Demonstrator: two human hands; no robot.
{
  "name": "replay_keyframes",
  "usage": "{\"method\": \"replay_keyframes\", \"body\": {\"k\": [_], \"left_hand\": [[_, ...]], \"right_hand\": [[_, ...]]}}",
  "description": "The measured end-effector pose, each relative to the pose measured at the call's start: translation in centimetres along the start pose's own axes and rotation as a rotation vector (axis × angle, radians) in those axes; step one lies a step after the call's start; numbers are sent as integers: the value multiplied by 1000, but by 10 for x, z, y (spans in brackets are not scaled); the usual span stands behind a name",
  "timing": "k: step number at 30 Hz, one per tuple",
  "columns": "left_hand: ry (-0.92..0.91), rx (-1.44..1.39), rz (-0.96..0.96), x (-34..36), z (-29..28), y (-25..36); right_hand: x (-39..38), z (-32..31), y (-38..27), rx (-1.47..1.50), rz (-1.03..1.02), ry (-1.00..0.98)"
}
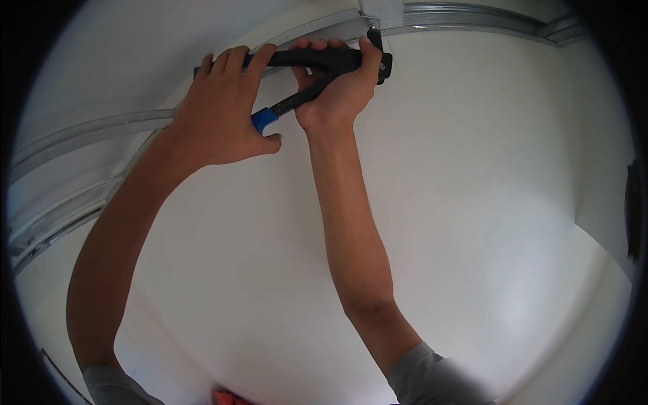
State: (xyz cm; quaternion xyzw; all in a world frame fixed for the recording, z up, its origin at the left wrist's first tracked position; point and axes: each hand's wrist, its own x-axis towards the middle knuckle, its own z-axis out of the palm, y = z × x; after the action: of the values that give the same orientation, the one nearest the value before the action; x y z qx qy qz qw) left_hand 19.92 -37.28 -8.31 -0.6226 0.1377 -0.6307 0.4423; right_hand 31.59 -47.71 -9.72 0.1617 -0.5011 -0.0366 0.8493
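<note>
Overhead I hold a black two-handled stud crimper (341, 61) with blue grips, its handles spread apart. My left hand (219, 115) has its fingers curled over the upper handle. The palm lies by the blue end of the lower handle, and the thumb sticks out below it. My right hand (341, 98) is closed around the tool's body close to its head, thumb up along the near side. The tool's head is up against the corner where the metal ceiling channel (337, 27) meets a metal upright piece (383, 12). The jaws' exact bite is hidden.
A metal track (466, 17) runs along the top of the white wall (459, 202) to the right. More metal rails (88, 138) cross the ceiling at the left. A red object (228, 397) shows at the bottom edge, and a dark object (633, 212) at the far right.
</note>
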Motion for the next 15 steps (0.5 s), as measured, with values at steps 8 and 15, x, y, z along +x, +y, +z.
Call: {"method": "replay_keyframes", "body": {"k": [8,15], "left_hand": [[-229,-224,-210,23,-9,-41],[-2,-356,-130,92,-20,-70]], "right_hand": [[-16,27,-5,-66,37,-77],[-16,35,13,-104,65,-64]]}}
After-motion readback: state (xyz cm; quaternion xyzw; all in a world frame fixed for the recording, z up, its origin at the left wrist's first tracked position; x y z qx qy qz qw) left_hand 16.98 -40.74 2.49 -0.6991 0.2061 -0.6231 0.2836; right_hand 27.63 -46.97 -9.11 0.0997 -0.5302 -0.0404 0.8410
